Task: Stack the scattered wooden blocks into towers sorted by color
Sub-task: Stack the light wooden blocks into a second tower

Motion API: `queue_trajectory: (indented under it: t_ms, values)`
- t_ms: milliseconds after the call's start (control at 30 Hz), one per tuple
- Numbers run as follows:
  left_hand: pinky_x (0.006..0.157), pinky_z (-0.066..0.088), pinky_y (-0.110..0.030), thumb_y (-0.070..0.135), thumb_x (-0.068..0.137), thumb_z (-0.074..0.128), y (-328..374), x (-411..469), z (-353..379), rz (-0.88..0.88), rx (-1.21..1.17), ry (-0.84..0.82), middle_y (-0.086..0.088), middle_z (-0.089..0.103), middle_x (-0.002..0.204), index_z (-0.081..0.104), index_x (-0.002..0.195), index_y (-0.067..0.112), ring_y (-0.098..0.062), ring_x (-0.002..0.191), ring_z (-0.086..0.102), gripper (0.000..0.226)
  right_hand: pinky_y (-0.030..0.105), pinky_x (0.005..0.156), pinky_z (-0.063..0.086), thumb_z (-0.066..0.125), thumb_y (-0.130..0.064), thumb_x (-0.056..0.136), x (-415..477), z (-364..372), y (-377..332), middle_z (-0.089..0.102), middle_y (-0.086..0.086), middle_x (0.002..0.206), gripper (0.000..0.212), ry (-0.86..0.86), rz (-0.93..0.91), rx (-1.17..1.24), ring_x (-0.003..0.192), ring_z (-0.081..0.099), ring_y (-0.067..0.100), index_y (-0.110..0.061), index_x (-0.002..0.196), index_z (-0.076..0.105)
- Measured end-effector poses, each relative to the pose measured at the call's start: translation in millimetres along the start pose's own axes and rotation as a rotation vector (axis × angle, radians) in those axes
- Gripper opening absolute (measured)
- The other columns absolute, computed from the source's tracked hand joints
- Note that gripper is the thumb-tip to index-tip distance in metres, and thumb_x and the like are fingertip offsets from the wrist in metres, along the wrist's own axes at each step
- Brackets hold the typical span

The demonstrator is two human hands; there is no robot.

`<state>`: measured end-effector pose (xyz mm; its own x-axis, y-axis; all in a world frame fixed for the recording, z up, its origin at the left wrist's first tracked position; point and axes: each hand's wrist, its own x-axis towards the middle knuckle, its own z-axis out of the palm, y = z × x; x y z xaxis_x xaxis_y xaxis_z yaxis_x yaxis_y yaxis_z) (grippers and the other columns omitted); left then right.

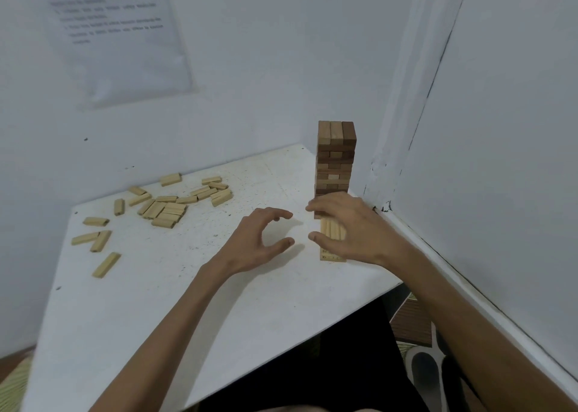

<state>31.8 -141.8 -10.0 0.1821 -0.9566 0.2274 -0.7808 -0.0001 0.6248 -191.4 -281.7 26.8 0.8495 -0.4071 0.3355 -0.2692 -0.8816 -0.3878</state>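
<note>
A tall tower of darker brown blocks stands at the table's back right corner. Just in front of it lies a low stack of light blocks, mostly hidden under my right hand. That hand lies over the stack with relaxed fingers, its thumb at the stack's left side. My left hand hovers just left of the stack, curved in a loose C and holding nothing. Several loose light blocks lie scattered across the table's far left.
The white table sits in a corner, with walls close behind and to the right. A printed sheet hangs on the back wall. Beyond the table's near right edge, footwear lies on the floor.
</note>
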Motion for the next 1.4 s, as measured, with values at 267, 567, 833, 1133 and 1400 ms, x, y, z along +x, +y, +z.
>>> queue_trajectory:
  t_ms: [267, 567, 833, 1133, 1400]
  values:
    - [0.102, 0.045, -0.038, 0.053, 0.091, 0.062, -21.9, -30.1, -33.4, -0.078, 0.06, 0.105, 0.023, 0.061, 0.126, 0.062, 0.129, 0.033, -0.004, 0.117, 0.054, 0.043, 0.024, 0.106, 0.037, 0.06, -0.052, 0.098, 27.4, 11.7, -42.3, 0.051, -0.019, 0.148, 0.047, -0.04, -0.059, 0.005, 0.137, 0.038, -0.002, -0.035, 0.142, 0.053]
    - [0.102, 0.046, -0.038, 0.038, 0.096, 0.069, -51.4, -73.8, -68.8, -0.165, 0.127, 0.205, 0.014, 0.064, 0.128, 0.064, 0.127, 0.029, -0.011, 0.12, 0.056, 0.033, 0.029, 0.108, 0.043, 0.059, -0.052, 0.099, 57.4, 49.2, -73.7, 0.054, -0.016, 0.146, 0.046, -0.132, -0.138, 0.047, 0.133, 0.048, 0.005, -0.033, 0.14, 0.055]
    - [0.102, 0.047, -0.045, 0.035, 0.096, 0.069, -91.6, -94.2, -90.0, -0.326, 0.272, 0.263, 0.004, 0.065, 0.131, 0.067, 0.124, 0.023, -0.021, 0.122, 0.057, 0.031, 0.028, 0.104, 0.039, 0.06, -0.043, 0.1, 90.2, 87.0, -98.6, 0.056, -0.011, 0.146, 0.043, -0.177, -0.13, 0.067, 0.132, 0.049, 0.012, -0.026, 0.14, 0.057]
    - [0.099, 0.047, -0.048, 0.041, 0.091, 0.071, -133.0, -81.5, -95.6, -0.51, 0.32, 0.413, -0.003, 0.064, 0.131, 0.07, 0.118, 0.019, -0.028, 0.121, 0.055, 0.034, 0.036, 0.1, 0.046, 0.061, -0.031, 0.1, 143.0, 141.1, -89.9, 0.054, -0.001, 0.146, 0.043, -0.209, -0.039, 0.004, 0.133, 0.047, 0.02, -0.015, 0.139, 0.056]
    - [0.099, 0.047, -0.046, 0.043, 0.089, 0.072, -151.9, -69.2, -97.0, -0.618, 0.281, 0.49, -0.004, 0.059, 0.134, 0.069, 0.115, 0.017, -0.027, 0.126, 0.051, 0.036, 0.042, 0.105, 0.045, 0.056, -0.017, 0.101, 180.5, 155.4, -77.3, 0.032, 0.009, 0.162, 0.042, -0.179, 0.036, -0.068, 0.148, 0.031, 0.025, -0.009, 0.142, 0.053]
